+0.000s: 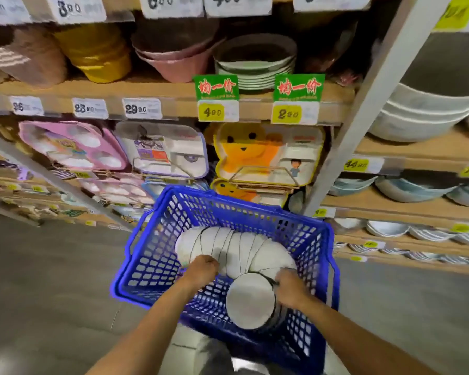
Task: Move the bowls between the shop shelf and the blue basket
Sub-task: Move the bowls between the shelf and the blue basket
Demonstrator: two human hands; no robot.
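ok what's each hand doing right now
Left hand: grips the row of white bowls.
Right hand: grips the same row's near end.

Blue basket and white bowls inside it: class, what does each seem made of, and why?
Blue basket: likely moulded plastic, given its uniform colour and lattice holes. White bowls: glazed ceramic or melamine, cannot tell which; smooth white surfaces, thin dark rims.

Shop: price tags (pixel 211 112), stocked shelves (pixel 157 89).
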